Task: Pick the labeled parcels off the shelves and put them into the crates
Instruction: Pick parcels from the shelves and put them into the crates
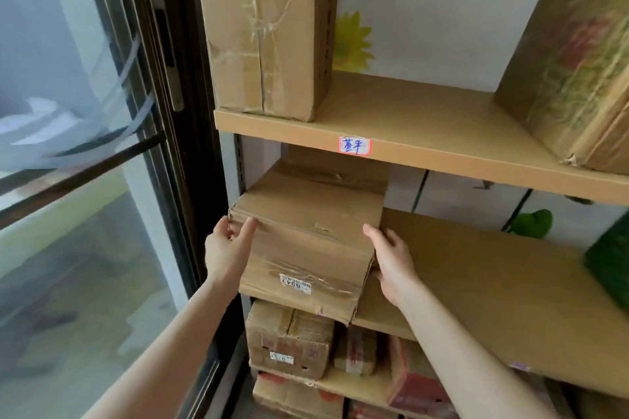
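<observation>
A flat cardboard parcel (pixel 306 241) with clear tape and a white label reading upside-down digits lies at the left end of the middle shelf (pixel 476 269), its front overhanging the shelf edge. My left hand (pixel 226 247) grips its left front corner, thumb on top. My right hand (pixel 391 262) holds its right side, thumb on the top edge and fingers under the side. No crate is in view.
A tall taped box (pixel 269 31) and a printed box (pixel 575 68) stand on the upper shelf (pixel 408 133), which bears a handwritten tag. Several labeled parcels (pixel 289 340) fill the lower shelves. A green package (pixel 609 258) sits at right. A glass door (pixel 102 180) is on the left.
</observation>
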